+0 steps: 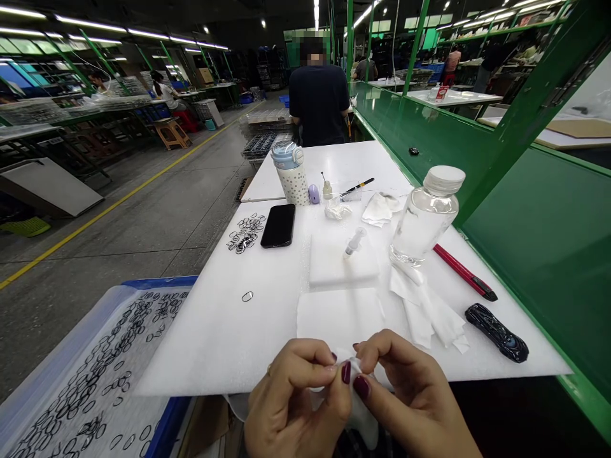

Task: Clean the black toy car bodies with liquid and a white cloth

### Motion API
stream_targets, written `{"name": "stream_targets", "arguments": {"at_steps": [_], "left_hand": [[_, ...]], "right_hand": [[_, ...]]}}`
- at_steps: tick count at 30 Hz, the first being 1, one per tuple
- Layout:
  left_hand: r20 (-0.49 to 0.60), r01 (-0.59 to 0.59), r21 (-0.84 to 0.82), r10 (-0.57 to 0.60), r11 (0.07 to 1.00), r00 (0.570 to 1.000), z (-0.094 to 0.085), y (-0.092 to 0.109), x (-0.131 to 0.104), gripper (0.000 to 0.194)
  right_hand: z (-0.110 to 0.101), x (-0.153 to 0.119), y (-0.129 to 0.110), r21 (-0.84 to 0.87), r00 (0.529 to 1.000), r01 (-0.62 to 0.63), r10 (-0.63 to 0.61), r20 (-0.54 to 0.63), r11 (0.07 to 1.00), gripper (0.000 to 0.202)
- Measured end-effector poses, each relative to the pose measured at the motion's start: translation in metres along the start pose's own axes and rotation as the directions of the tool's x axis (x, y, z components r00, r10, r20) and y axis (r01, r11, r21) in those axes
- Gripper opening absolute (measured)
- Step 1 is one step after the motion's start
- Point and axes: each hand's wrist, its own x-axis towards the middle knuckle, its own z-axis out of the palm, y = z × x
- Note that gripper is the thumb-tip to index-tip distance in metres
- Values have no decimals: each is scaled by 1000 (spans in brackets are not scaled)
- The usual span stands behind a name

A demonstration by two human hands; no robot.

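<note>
The left hand and right hand grip is clamped on a white cloth. Beyond the grip, a syringe rests on a white pad.

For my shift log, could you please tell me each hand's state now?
Left hand: closed, pinching the white cloth.
Right hand: closed, pinching the same cloth.

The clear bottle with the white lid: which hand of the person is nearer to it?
Right. The right hand is in front of the bottle, slightly to its left; the left hand is farther left, also in front.
</note>
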Motion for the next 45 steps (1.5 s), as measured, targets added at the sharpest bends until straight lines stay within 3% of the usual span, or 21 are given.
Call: {"name": "stream_targets", "arguments": {"at_steps": [10, 19, 24, 26, 34, 42, 45], "left_hand": [[112, -14, -33, 17, 999, 994, -4, -1, 1, 24], [83, 47, -9, -46, 999, 995, -4, -1, -1, 21], [46, 55, -20, -54, 998, 997, -3, 0, 0, 20], [43, 52, -16, -51, 999, 998, -3, 0, 1, 20], [77, 33, 11, -34, 999, 996, -4, -3, 0, 20], [125, 28, 2, -28, 1000, 992, -5, -4, 0, 22], [160, 60, -31, -55, 998, 986, -5, -3, 0, 22]], "right_hand": [[-2, -1, 5, -23, 990, 141, -140, 12, 990, 20], [6, -1, 9, -150, 931, 315, -335, -142, 937, 18], [11, -5, 4, -47, 952, 194, -200, -232, 980, 21], [12, -6, 0, 15, 967, 146, -139, -213, 989, 24], [14, -3, -4, 52, 975, 157, -146, -169, 986, 23], [8, -2, -6, 96, 995, 68, -61, -79, 993, 26], [0, 3, -5, 120, 999, -3, -2, 42, 993, 33]]}}
